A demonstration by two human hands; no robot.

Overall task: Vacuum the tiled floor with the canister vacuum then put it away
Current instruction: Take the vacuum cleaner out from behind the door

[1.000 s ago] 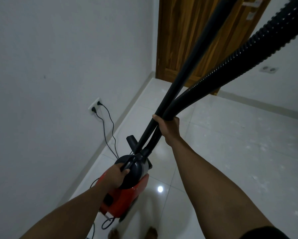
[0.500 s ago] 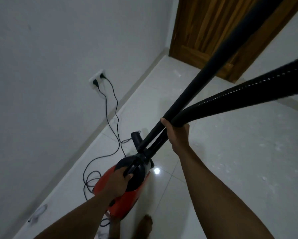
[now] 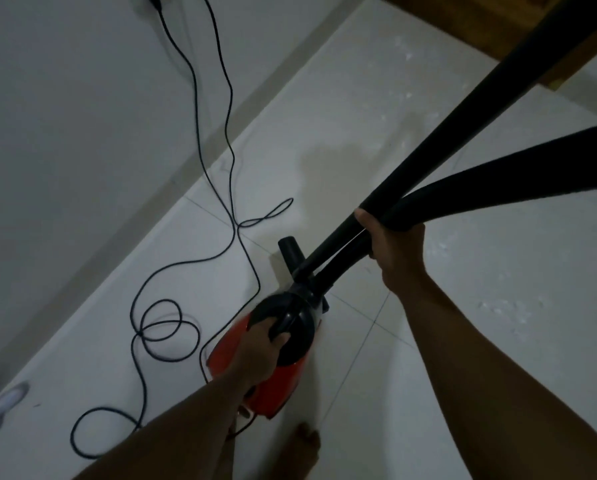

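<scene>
A red canister vacuum (image 3: 276, 386) with a black top sits low over the white tiled floor (image 3: 376, 140). My left hand (image 3: 259, 348) grips the black carry handle on its top. My right hand (image 3: 395, 242) is closed around both the straight black wand (image 3: 470, 109) and the ribbed black hose (image 3: 498, 174), held together just above the canister. A short black nozzle (image 3: 290, 252) sticks out past the canister's front.
The black power cord (image 3: 200, 140) runs from a wall plug at the top left and lies in loops (image 3: 165, 323) on the floor left of the canister. A grey wall borders the left. A wooden door (image 3: 480, 26) is at the top right. My bare foot (image 3: 304, 445) stands by the canister.
The view has tilted down and moved closer to the wall; the cord loops have come into sight. Both hands keep the same grips on handle and wand with hose.
</scene>
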